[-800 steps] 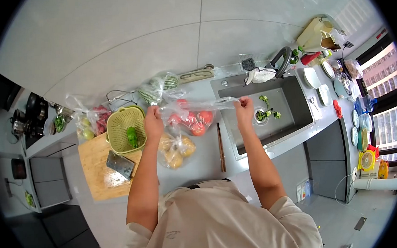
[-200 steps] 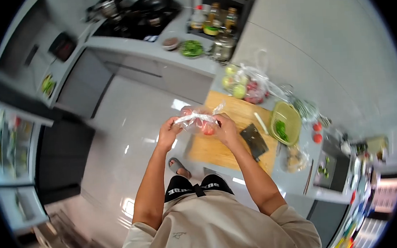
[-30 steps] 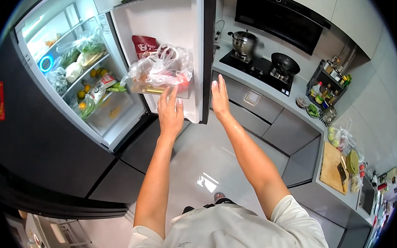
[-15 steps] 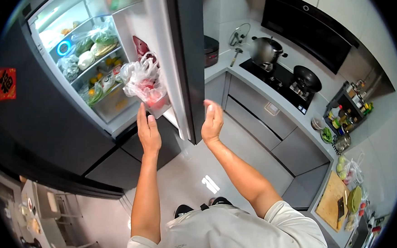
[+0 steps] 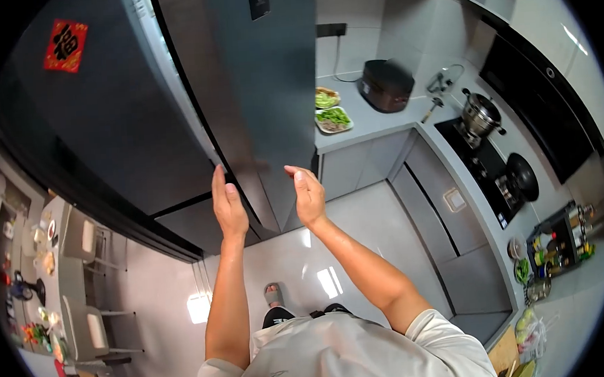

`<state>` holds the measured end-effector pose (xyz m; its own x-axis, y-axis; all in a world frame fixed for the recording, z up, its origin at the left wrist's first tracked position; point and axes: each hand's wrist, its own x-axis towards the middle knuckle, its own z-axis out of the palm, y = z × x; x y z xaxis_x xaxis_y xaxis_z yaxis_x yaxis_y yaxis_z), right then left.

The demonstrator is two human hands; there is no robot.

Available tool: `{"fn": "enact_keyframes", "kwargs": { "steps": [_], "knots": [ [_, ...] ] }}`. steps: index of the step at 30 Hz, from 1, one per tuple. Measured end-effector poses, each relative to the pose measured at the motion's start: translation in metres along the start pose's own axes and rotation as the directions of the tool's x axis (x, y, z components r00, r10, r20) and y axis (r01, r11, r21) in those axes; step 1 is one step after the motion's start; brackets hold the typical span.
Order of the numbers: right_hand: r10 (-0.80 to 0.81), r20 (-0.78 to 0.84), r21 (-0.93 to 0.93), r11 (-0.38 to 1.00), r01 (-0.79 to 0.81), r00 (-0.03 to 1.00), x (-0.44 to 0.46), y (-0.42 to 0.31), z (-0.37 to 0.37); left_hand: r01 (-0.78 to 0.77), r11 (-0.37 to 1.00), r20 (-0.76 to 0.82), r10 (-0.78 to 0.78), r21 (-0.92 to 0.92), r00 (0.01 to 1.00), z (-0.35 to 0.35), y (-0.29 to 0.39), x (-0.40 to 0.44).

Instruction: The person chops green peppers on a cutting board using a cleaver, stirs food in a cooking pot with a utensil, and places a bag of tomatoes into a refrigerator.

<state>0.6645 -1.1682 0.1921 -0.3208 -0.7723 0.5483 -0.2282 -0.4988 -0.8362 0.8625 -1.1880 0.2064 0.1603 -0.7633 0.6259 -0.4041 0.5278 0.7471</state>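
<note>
The dark fridge door (image 5: 240, 88) is nearly closed, with a thin lit gap along its left edge. My left hand (image 5: 230, 208) is held up in front of the fridge's lower part, fingers stretched out and nothing in it. Near the lower right part of the door is my right hand (image 5: 308, 196), fingers extended and slightly curved, also empty. Whether either hand touches the door is hard to tell. A red paper decoration (image 5: 66, 45) hangs on the other fridge door (image 5: 104, 117). The fridge's contents are hidden.
Plates of greens (image 5: 333, 119) and a dark cooker (image 5: 386, 86) stand on the counter (image 5: 367, 128). Farther right are a pot (image 5: 481, 113), a wok (image 5: 522, 177) and a bottle rack (image 5: 555, 242). Chairs (image 5: 98, 332) stand by a table at the left.
The fridge door has swung from wide open to nearly closed, hiding the shelves and bagged food. The view has turned right, and my right hand has come closer to my left.
</note>
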Motion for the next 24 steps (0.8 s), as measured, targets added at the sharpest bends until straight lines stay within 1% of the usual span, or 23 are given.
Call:
{"fn": "enact_keyframes", "kwargs": {
  "steps": [2, 3, 5, 6, 8, 10, 12, 14, 15, 16, 17, 18, 19, 20, 21, 22, 24],
  "knots": [
    [0.013, 0.051, -0.004, 1.0, -0.013, 0.999, 0.016, 0.004, 0.023, 0.003, 0.999, -0.002, -0.003, 0.032, 1.0, -0.006, -0.017, 0.007],
    [0.012, 0.062, 0.0, 1.0, -0.012, 0.998, 0.026, 0.008, 0.035, 0.038, 0.999, 0.004, -0.038, 0.013, 0.999, -0.008, -0.027, 0.012],
    [-0.095, 0.093, -0.137, 0.985, 0.108, 0.991, 0.046, 0.013, 0.06, 0.017, 0.999, -0.005, -0.017, 0.039, 1.0, -0.015, -0.048, 0.026],
    [-0.098, 0.095, -0.139, 0.984, 0.111, 0.991, 0.057, 0.018, 0.074, -0.007, 0.998, -0.007, 0.008, 0.06, 1.0, -0.017, -0.058, 0.036],
    [-0.153, 0.101, -0.205, 0.964, 0.171, 0.983, 0.077, 0.027, 0.1, -0.002, 0.997, 0.001, 0.002, 0.081, 1.0, -0.022, -0.075, 0.051],
    [-0.143, 0.118, -0.233, 0.958, 0.167, 0.983, 0.096, 0.042, 0.124, -0.028, 0.991, 0.001, 0.028, 0.127, 1.0, -0.023, -0.096, 0.07],
    [-0.12, 0.121, -0.317, 0.936, 0.153, 0.985, 0.109, 0.06, 0.142, -0.008, 0.996, 0.002, 0.008, 0.089, 1.0, -0.022, -0.118, 0.084],
    [-0.078, 0.114, -0.334, 0.936, 0.112, 0.99, 0.12, 0.076, 0.158, 0.014, 0.966, -0.066, 0.004, 0.26, 0.998, -0.02, -0.14, 0.1],
    [-0.046, 0.109, -0.341, 0.937, 0.08, 0.993, 0.126, 0.081, 0.165, 0.037, 0.951, -0.095, -0.009, 0.306, 0.995, -0.02, -0.15, 0.109],
    [-0.048, 0.1, -0.348, 0.934, 0.08, 0.994, 0.132, 0.086, 0.171, 0.06, 0.935, -0.124, -0.018, 0.349, 0.992, -0.02, -0.16, 0.118],
    [-0.012, 0.099, -0.368, 0.929, 0.048, 0.995, 0.135, 0.091, 0.176, 0.063, 0.929, -0.157, -0.005, 0.365, 0.988, -0.019, -0.169, 0.127],
    [0.028, 0.096, -0.389, 0.921, 0.011, 0.995, 0.137, 0.096, 0.179, 0.064, 0.941, -0.167, -0.008, 0.333, 0.986, -0.019, -0.177, 0.136],
    [0.035, 0.083, -0.4, 0.916, 0.001, 0.996, 0.139, 0.102, 0.182, 0.08, 0.932, -0.181, -0.015, 0.355, 0.983, -0.019, -0.184, 0.143],
    [0.079, 0.07, -0.411, 0.911, -0.043, 0.994, 0.14, 0.107, 0.184, 0.094, 0.922, -0.19, -0.022, 0.375, 0.981, -0.018, -0.191, 0.149],
    [0.122, 0.052, -0.423, 0.902, -0.089, 0.991, 0.141, 0.112, 0.186, 0.07, 0.925, -0.231, 0.019, 0.372, 0.973, -0.015, -0.203, 0.154],
    [0.08, 0.05, -0.464, 0.885, -0.048, 0.996, 0.142, 0.112, 0.186, 0.085, 0.922, -0.246, 0.011, 0.378, 0.969, -0.012, -0.208, 0.155],
    [0.065, 0.096, -0.398, 0.917, -0.022, 0.993, 0.145, 0.112, 0.18, 0.06, 0.907, -0.247, 0.05, 0.417, 0.968, 0.001, -0.214, 0.151]
  ]
}}
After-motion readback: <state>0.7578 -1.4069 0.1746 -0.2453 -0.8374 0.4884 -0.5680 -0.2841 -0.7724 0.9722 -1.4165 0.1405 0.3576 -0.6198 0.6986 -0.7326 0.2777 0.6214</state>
